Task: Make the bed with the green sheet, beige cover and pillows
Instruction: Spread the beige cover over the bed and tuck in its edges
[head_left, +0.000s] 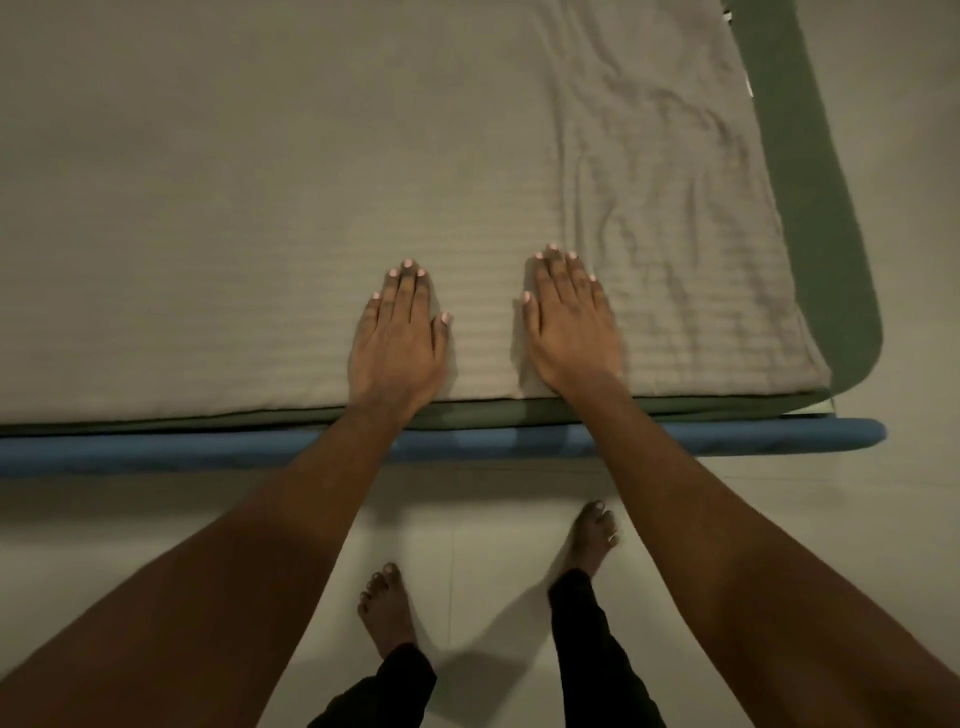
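Observation:
The beige cover (260, 208) lies spread over the bed, smooth on the left and wrinkled toward the right. The green sheet (821, 208) shows beneath it as a band along the right side and a thin strip at the near edge. My left hand (397, 343) rests flat, palm down, on the cover near the front edge. My right hand (571, 322) lies flat beside it, a little farther right, fingers together. Neither hand holds anything. No pillows are in view.
A blue padded bed rail (156, 449) runs along the near side of the bed. My bare feet (387, 608) stand on the pale tiled floor (467, 519) just in front of it. Floor also shows past the bed's right edge.

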